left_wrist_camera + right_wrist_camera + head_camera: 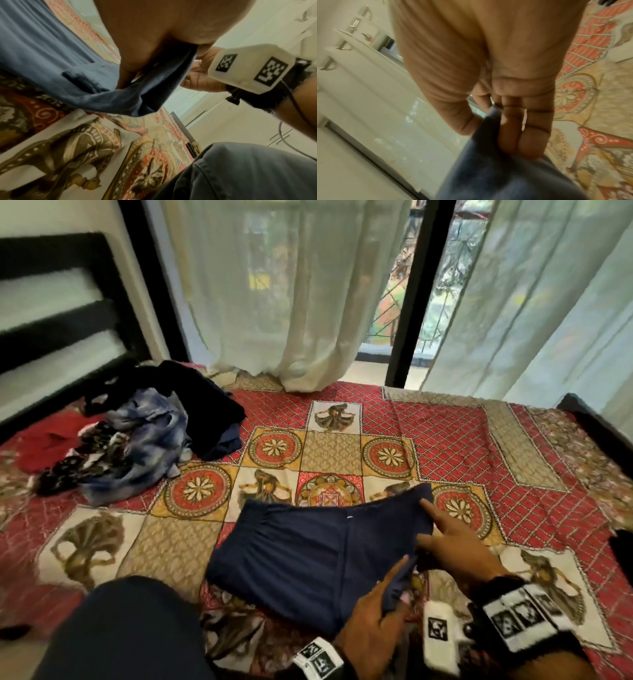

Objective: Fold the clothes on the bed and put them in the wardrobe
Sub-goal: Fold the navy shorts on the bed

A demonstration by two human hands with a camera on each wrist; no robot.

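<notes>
So the left hand (pixel 371 621) has its fingers and thumb curled round the near right corner of the navy garment (pixel 301 556), pinching the cloth and lifting that corner a little off the bed (pixel 445 440); the left wrist view shows the fabric bunched up in the grip. Right next to it, the right hand (pixel 452 546) pinches the same edge of the garment between thumb and fingers, with the index finger stuck out straight and lying on the cloth toward its far right corner. In the right wrist view you can see the fingers pressed together on a fold of blue fabric.

Rest of the navy garment lies flat, already folded into a rough rectangle, on the patterned red and gold bedspread near the front edge of the bed. Well apart from it, up at the far left by the dark headboard (pixel 61 302), sits a pile of unfolded clothes (pixel 137 433): black, blue tie-dye and red pieces. Sheer white curtains (pixel 291 289) hang behind the bed.
</notes>
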